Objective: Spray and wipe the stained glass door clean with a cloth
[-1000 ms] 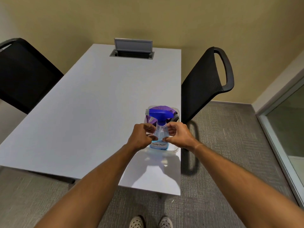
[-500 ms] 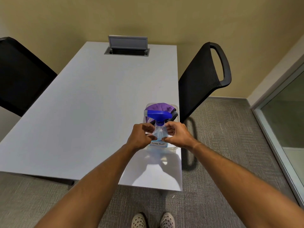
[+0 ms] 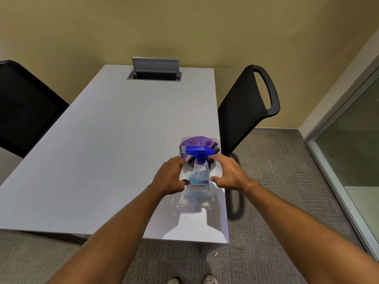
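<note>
A clear spray bottle with blue liquid and a blue trigger head stands in a clear plastic tub at the table's near right corner. A purple cloth lies bunched in the tub behind the bottle. My left hand is just left of the bottle and my right hand just right of it. Both have fingers spread and curved over the tub's sides, off the bottle. I cannot tell whether they touch the tub. The glass door is at the far right.
The tub sits on a white table with a raised grey cable hatch at its far end. Black chairs stand on the left and on the right. Grey carpet lies between the table and the door.
Both hands were pinched on the bottle's neck; now they have come apart to either side of it. The view has tilted slightly down.
</note>
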### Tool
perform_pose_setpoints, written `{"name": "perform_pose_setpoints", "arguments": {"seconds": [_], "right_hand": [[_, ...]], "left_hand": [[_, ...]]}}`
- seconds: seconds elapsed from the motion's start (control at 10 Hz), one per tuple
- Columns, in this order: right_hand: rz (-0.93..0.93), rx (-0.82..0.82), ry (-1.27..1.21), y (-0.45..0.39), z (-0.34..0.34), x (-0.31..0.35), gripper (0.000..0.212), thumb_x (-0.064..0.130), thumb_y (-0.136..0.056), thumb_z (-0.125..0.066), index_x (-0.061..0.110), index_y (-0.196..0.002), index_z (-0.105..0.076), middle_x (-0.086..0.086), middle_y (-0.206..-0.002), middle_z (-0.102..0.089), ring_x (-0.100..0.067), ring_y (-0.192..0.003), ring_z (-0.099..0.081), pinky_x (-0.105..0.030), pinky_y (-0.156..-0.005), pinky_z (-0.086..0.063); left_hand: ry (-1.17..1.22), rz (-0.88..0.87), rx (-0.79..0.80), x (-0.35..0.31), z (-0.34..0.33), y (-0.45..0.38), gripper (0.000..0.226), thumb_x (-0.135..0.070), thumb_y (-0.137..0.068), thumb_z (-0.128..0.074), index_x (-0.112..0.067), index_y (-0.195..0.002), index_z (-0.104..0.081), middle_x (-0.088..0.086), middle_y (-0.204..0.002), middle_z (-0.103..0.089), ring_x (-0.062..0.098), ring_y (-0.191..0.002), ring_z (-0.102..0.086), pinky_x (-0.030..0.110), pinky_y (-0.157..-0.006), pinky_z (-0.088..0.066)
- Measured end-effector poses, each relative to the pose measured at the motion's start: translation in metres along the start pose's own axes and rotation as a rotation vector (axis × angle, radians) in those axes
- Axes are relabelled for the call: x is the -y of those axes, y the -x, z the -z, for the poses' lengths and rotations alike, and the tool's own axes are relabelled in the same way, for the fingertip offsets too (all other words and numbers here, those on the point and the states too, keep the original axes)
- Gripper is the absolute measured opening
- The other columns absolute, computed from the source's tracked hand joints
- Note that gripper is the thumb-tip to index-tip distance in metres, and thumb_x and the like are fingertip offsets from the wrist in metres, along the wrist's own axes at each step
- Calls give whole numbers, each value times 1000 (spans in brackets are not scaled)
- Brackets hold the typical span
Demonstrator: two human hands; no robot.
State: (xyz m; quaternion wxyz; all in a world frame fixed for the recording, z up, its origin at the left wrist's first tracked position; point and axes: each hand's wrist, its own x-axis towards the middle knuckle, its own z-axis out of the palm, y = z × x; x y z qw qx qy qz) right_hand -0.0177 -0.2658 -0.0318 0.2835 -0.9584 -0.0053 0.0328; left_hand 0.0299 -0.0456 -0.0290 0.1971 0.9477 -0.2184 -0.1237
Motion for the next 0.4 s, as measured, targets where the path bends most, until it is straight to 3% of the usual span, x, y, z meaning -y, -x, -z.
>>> {"name": "perform_pose_setpoints", "arguments": {"seconds": [0.2, 0.4], "right_hand": [[-10, -128, 267, -6, 33, -2, 86, 46, -80, -66, 22, -152, -24, -7, -160, -24, -26, -147, -21, -46, -117, -20], [-5, -357, 446, -20, 81, 25, 87, 62, -89, -45, 15, -155, -11, -11, -163, -7, -27, -150, -4, -46, -121, -4]], "left_hand": [[-250, 1, -82, 18, 39, -2, 90, -57, -83, -62, -20, -153, -21, 6, -160, -27, 27, -144, -30, 42, -117, -28], [-335, 59, -286, 6, 95, -16, 89, -66, -90, -42, -17, -156, -10, 11, -164, -13, 29, -150, -17, 43, -120, -16]]}}
